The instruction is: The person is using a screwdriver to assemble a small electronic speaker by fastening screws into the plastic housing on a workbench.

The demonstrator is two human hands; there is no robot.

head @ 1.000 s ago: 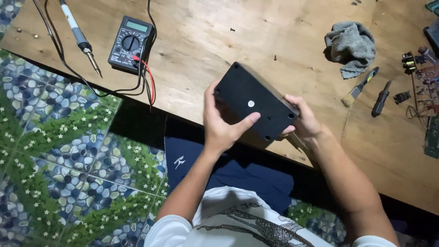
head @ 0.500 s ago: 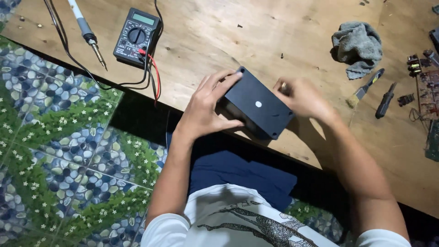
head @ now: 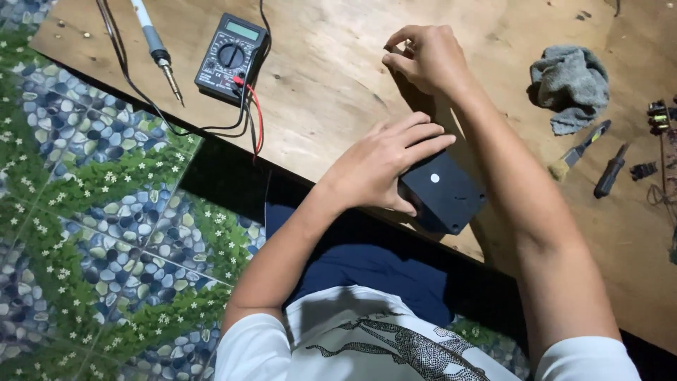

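A black plastic box (head: pixel 444 194) with a small white dot on its face rests at the near edge of the wooden table (head: pixel 338 92). My left hand (head: pixel 384 166) lies flat on top of the box, fingers spread, holding it down. My right hand (head: pixel 427 56) hovers over the table farther back, its fingertips pinched together around something very small that I cannot make out. My right forearm crosses over the box's right side.
A black multimeter (head: pixel 231 58) with red and black leads and a soldering iron (head: pixel 159 51) lie at the back left. To the right lie a grey rag (head: pixel 571 81), a small brush (head: pixel 578 149), a screwdriver (head: pixel 610 171) and electronic parts (head: pixel 659 116). Tiled floor lies to the left.
Both hands gripped the black box by its sides. Now the left hand presses it flat on the table, and the right hand has left it and moved back with pinched fingers.
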